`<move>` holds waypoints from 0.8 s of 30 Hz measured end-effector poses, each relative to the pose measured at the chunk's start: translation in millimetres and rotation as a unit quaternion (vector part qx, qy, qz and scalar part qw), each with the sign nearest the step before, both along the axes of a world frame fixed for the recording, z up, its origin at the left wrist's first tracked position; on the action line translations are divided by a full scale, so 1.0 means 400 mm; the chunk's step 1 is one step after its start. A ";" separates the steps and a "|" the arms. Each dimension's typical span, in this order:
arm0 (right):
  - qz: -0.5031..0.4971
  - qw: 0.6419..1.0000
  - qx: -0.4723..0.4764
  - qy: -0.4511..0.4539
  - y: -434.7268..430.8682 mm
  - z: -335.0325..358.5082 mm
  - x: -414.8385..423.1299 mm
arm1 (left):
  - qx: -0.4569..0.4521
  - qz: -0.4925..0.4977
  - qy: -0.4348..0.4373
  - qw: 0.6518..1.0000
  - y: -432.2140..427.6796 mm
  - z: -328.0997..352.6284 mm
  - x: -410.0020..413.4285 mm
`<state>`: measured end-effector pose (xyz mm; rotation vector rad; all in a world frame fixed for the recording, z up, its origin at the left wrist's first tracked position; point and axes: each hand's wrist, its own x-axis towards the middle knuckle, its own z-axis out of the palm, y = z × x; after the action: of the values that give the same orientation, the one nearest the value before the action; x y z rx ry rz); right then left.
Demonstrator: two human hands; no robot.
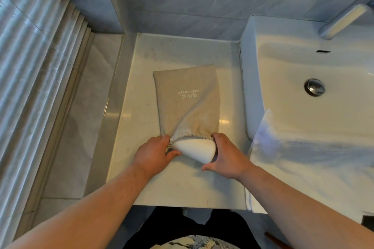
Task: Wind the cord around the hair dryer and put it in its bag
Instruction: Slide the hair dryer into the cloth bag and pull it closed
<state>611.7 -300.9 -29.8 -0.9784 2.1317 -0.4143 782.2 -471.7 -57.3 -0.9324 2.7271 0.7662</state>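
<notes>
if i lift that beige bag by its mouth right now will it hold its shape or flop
Probably floppy: the bag is soft cloth, gathered where the left hand and right hand grip its mouth. Its far end lies flat on the counter, so it would likely sag. The smooth hair dryer, partly out, might slip free.

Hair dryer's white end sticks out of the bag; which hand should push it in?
Probably the right hand: it cups the hair dryer's protruding end; the left hand grips the bag mouth.

Matt woven cloth bag [186,95], smooth white dryer [195,149], glossy countertop [178,184].
</notes>
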 end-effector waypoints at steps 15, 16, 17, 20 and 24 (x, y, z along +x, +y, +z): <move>-0.204 0.974 -0.091 -0.047 -0.053 0.104 0.011 | 0.348 0.255 0.168 0.886 -0.037 0.090 -0.068; -0.216 0.969 -0.105 -0.054 -0.062 0.110 0.008 | 0.393 0.277 0.189 0.856 -0.039 0.091 -0.073; -0.228 0.964 -0.118 -0.065 -0.070 0.117 0.005 | 0.436 0.298 0.208 0.823 -0.040 0.094 -0.079; -0.269 0.941 -0.145 -0.144 -0.082 0.124 -0.006 | 0.508 0.347 0.237 0.752 -0.042 0.105 -0.095; -0.362 0.841 -0.246 -0.318 -0.078 0.113 -0.019 | 0.555 0.386 0.259 0.690 -0.052 0.105 -0.098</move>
<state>604.0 -332.2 15.2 -0.1496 1.7003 -1.4907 742.9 -492.6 -15.4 -1.5419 1.3064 2.6790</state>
